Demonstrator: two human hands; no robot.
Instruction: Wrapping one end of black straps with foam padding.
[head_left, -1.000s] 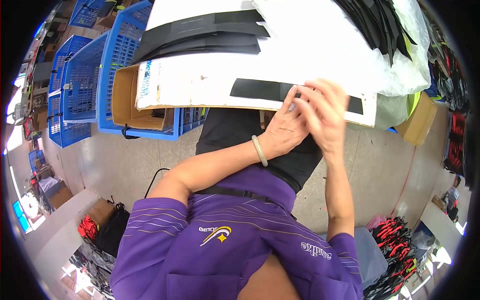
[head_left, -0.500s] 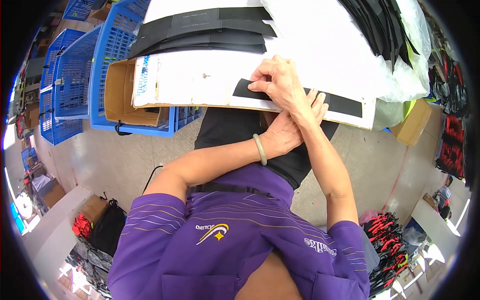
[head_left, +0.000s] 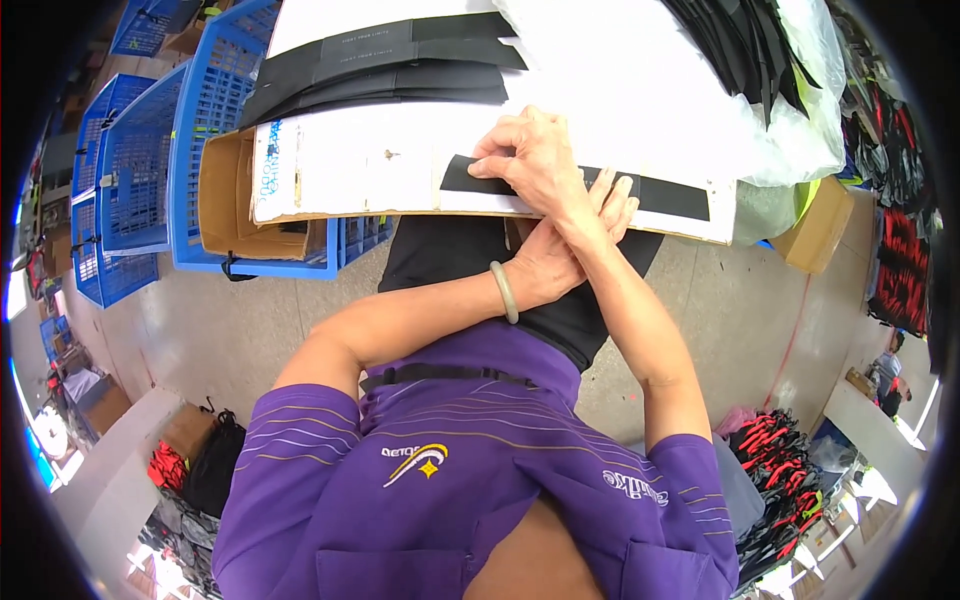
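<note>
A flat black strip (head_left: 672,196) lies along the near edge of the white board on the table. My forearms cross, the right one over the left. Near the strip's left end, my right hand (head_left: 535,165) is closed, its thumb and finger pinching at the strip. My left hand (head_left: 556,258), with a pale bangle on its wrist, reaches under the right wrist. Its fingers stretch out flat across the strip's middle. The crossed hands cover part of the strip.
Overlapping black strips (head_left: 400,82) lie at the back left, and a fanned bunch of dark strips (head_left: 735,45) at the back right beside clear plastic wrap (head_left: 790,150). Blue crates (head_left: 183,200) and an open cardboard box (head_left: 222,190) stand left. Another carton (head_left: 815,225) sits right.
The whole view has shifted slightly, so the board and hands appear a little farther left. Both hands keep nearly the same places on the strip.
</note>
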